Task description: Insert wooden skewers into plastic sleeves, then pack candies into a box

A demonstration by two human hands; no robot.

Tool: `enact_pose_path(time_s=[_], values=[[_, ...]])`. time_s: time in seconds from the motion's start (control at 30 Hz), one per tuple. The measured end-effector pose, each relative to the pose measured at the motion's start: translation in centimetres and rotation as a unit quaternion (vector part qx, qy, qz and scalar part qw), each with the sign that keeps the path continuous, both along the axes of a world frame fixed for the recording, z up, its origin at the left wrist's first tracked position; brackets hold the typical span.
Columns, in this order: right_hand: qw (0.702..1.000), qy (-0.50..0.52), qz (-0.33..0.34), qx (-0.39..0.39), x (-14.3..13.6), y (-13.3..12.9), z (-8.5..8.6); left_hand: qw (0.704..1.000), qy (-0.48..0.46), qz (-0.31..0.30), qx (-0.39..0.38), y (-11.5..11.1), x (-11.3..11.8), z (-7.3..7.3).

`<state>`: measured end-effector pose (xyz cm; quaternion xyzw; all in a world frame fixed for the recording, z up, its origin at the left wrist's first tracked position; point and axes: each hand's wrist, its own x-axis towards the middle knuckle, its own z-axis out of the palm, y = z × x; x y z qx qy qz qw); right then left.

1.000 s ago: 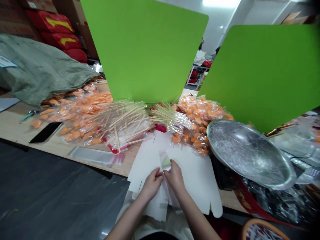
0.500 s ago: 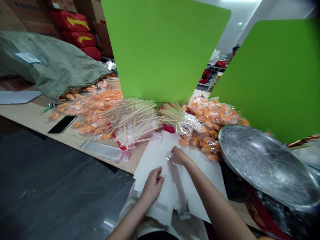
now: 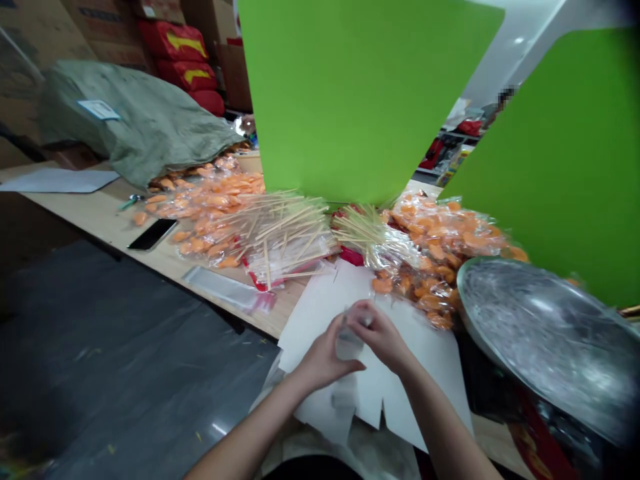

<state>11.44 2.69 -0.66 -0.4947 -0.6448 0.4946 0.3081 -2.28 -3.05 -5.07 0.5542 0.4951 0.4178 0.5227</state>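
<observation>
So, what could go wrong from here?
The thin clear film between the left hand and right hand might crease or slip.
The clear plastic sleeves lie at the front edge of the table, so a brushing arm could knock them off.
The white cardboard juts past that edge toward the person's lap, so a bump might shift it.

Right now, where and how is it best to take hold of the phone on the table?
Probably by its two long edges, at the middle: the phone lies flat and is narrow across them. Come from above, on the front-edge side of the table, since orange packets sit beyond it and to its right.
</observation>
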Motion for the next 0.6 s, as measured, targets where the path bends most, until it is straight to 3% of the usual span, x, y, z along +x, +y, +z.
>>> enact_pose_path(time_s=[0.07, 0.13, 0.23, 0.33, 0.43, 0.6], values=[[0.986, 0.141, -0.065, -0.055, -0.3, -0.4, 1.1, 0.993, -0.108, 0.013, -0.037, 0.1, 0.6, 0.3], [0.964, 0.220, -0.083, -0.128, -0.6, -0.9, 1.1, 0.983, -0.164, 0.039, -0.076, -0.2, 1.0, 0.3], [0.933, 0.252, -0.052, -0.251, -1.5, -2.3, -0.3, 0.988, -0.109, 0.061, -0.088, -1.4, 0.7, 0.5], [0.919, 0.244, -0.090, -0.296, -2.8, -4.0, -1.9, 0.996, -0.002, 0.046, -0.074, -2.9, -1.2, 0.9], [0.895, 0.297, -0.146, -0.298, -4.2, -4.9, -2.6, 0.992, 0.108, 0.056, -0.028, -3.1, -5.7, 0.8], [0.838, 0.341, -0.215, -0.368, -5.0, -5.2, -4.0, 0.905, 0.298, 0.303, 0.005, 0.7, -16.8, -1.7]])
